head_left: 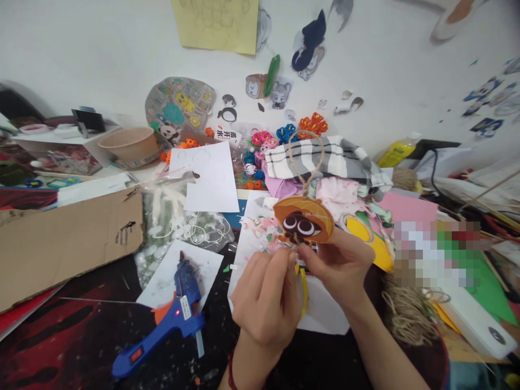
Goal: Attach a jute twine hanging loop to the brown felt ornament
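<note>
My right hand (343, 265) is closed on an orange-brown cartoon pendant (305, 216) with big white eyes, gripping it near its lower edge. A loop of twine (323, 154) rises from the pendant's top. Just below the pendant, my left hand (266, 290) has its fingers pinched together close to the right fingertips; what they hold is hidden. A yellow curved handle or strip (304, 292) shows between the two hands. Under them lie white paper sheets (325, 314) with pink and green scraps (260, 230) on top.
At the left, a blue hot glue gun (162, 330) with a lit red light rests partly on paper. Cardboard (69, 244) lies further left. A twine bundle (406, 314) and a white power strip (479, 319) sit at right. Checkered cloth (337, 157) is piled behind.
</note>
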A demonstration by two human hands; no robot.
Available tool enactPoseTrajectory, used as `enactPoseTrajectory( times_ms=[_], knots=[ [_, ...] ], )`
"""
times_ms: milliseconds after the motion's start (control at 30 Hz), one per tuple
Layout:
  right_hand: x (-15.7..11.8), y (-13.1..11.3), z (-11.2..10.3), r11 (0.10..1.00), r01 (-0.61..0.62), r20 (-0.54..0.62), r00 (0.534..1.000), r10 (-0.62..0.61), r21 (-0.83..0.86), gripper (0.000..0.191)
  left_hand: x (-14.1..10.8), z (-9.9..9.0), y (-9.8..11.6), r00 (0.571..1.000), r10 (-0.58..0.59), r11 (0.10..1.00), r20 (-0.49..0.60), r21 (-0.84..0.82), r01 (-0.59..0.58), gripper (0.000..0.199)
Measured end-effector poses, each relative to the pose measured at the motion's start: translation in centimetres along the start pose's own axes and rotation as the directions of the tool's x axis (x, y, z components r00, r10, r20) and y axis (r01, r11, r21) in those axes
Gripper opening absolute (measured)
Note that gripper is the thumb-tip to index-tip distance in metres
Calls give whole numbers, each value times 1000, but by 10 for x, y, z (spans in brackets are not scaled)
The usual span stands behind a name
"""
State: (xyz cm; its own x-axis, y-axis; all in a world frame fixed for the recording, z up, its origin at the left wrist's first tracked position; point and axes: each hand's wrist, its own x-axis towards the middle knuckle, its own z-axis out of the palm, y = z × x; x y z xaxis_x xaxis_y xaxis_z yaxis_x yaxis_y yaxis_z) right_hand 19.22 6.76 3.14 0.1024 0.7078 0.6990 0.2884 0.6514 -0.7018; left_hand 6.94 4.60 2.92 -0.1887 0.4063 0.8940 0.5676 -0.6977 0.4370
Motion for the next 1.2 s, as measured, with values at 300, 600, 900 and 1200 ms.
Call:
enactPoseTrajectory(
  times_ms=[300, 600, 900, 1200],
  knots=[
    [1, 1, -1, 998, 54, 9, 998, -54, -33, 20, 0, 1, 0, 1000, 5, 1000, 18, -9, -5, 10],
    [1, 1, -1, 994, 69, 59, 996, -64, -89, 20, 1, 1, -1, 997, 74, 995, 25, 58, -76, 12],
    [1, 0, 0, 979, 133, 70, 990, -123, -153, 19, -1, 1, -2, 998, 54, 996, 23, 70, -55, 12],
    [1, 3, 1, 981, 160, 79, 985, -152, -112, 20, -1, 0, -1, 998, 56, 995, 43, 81, -59, 13]
  ],
)
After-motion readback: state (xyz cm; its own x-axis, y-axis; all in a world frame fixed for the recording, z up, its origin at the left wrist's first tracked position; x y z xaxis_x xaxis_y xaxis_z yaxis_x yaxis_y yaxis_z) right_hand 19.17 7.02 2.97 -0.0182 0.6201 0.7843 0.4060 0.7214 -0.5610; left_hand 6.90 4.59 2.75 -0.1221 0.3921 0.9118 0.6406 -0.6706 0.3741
